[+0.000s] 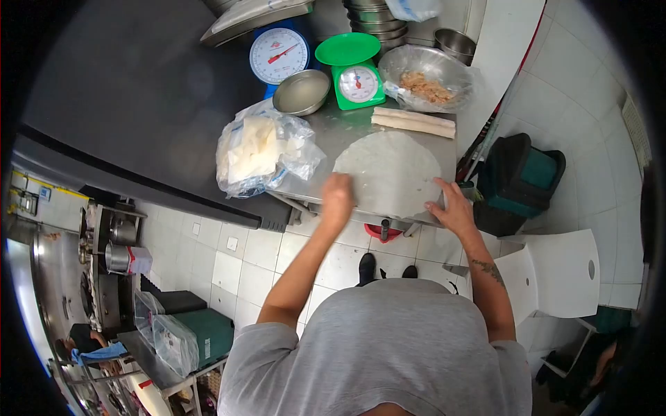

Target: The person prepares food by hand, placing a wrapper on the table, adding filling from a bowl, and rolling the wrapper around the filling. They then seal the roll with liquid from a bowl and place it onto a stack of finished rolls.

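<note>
Sheet (388,173), one: round, thin, pale and slightly translucent, lying flat on the steel surface (338,125). Left grip (337,199), one: clenched at its left edge; whether it pinches the sheet, we cannot tell. Right grip (449,204), one: released, fingers spread at the lower right edge. Beyond the sheet we count two pale rolls (414,123), side by side; two scales, blue (279,55) and green (359,83); one dish (302,93); one lined bowl (451,66) of filling (425,87). Left: one bag (236,156) of pale sheets (258,145).

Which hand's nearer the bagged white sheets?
Left. Left hand is beside the bagged white sheets, to their right; right hand is at the right edge of the round sheet.
</note>
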### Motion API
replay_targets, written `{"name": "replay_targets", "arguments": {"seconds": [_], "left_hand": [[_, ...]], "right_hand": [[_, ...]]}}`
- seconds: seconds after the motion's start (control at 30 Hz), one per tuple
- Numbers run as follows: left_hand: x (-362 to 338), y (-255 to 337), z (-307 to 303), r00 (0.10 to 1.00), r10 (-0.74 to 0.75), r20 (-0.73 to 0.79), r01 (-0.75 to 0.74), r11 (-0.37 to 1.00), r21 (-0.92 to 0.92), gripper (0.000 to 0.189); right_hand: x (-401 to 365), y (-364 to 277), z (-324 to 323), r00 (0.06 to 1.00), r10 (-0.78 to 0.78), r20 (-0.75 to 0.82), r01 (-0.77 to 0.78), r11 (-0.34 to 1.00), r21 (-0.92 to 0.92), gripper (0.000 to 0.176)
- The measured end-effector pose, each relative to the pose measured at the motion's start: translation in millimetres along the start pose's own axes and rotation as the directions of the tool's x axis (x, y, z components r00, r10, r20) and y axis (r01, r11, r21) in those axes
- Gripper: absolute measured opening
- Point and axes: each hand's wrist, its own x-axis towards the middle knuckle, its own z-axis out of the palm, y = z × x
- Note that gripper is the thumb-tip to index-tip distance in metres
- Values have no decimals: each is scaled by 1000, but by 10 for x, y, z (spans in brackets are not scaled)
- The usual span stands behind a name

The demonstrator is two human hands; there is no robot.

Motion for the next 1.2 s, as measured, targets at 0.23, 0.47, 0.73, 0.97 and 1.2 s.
{"name": "replay_targets", "arguments": {"seconds": [0.23, 0.47, 0.73, 0.97, 1.2], "left_hand": [[-536, 788, 82, 892, 386, 236, -370, 922, -110, 47], [384, -256, -522, 984, 179, 14, -178, 970, 167, 27], [2317, -1218, -435, 828, -437, 352, 280, 865, 416, 36], [2423, -1908, -113, 914, -404, 33, 380, 826, -416, 15], [815, 329, 519, 830, 369, 417, -45, 791, -611, 37]], "right_hand": [[-45, -4, 25, 1000, -8, -19, 8, 1000, 3, 67], [-85, 18, 45, 997, -38, -74, 37, 999, -14, 65], [-65, -71, -15, 1000, 3, -23, -3, 1000, 9, 67], [-111, 52, 33, 998, -12, -56, 19, 993, 113, 66], [-116, -18, -51, 1000, 11, 24, -13, 995, 99, 62]]}}
